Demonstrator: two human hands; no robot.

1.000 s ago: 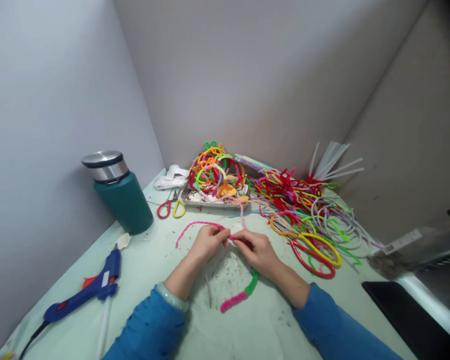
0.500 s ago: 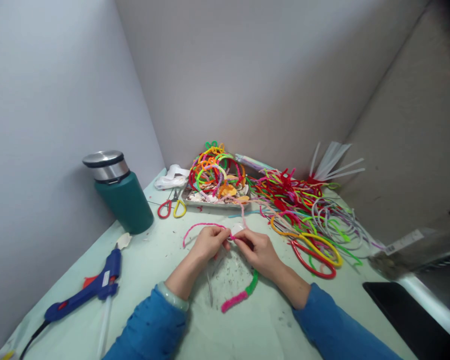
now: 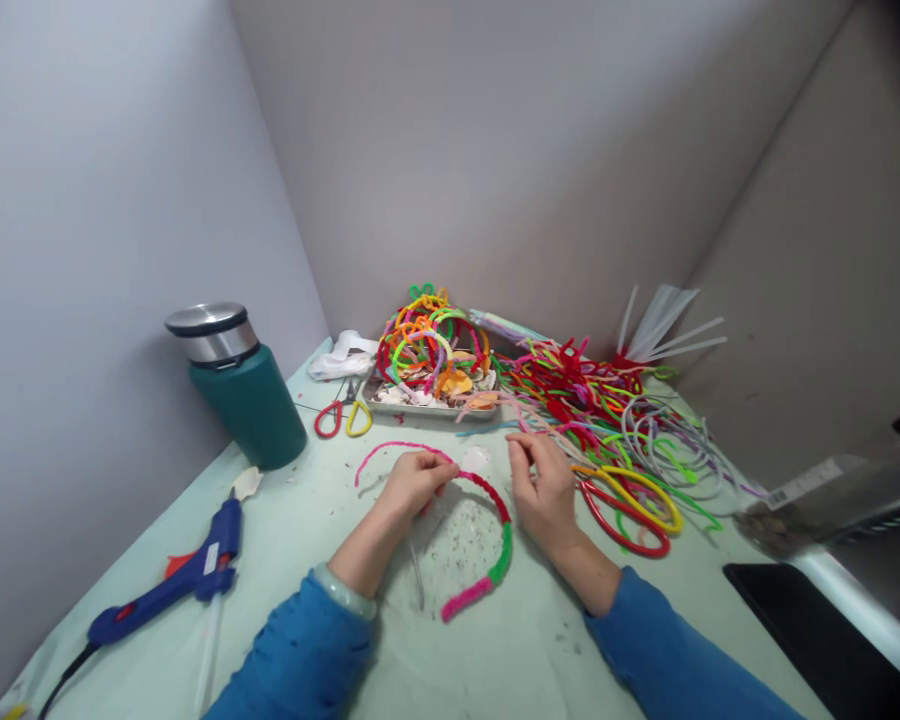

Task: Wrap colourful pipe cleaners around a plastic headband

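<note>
A curved band of pipe cleaners [image 3: 501,560], wrapped in red, green and pink stretches, lies on the table. One thin bright pink end arcs off to the left. My left hand [image 3: 418,480] pinches this band near where the thin pink part meets the red wrap. Apart from the band, just to its right, my right hand [image 3: 546,490] is raised with loosely bent fingers, and nothing shows in it. A thin grey strand [image 3: 418,578] hangs or lies below my left hand; its upper end is hidden. A small white disc [image 3: 476,459] lies between the hands.
A blue glue gun [image 3: 202,568] and a green bottle [image 3: 251,405] stand left. Behind are small scissors [image 3: 345,417] and a metal tray [image 3: 427,408] of pipe-cleaner rings. Right are a pipe-cleaner heap [image 3: 577,380], red-and-yellow-handled scissors [image 3: 630,525] and a black panel [image 3: 810,630].
My right hand has let go of the band and moved right and slightly up, uncovering the red stretch. My left hand keeps its pinch in about the same place.
</note>
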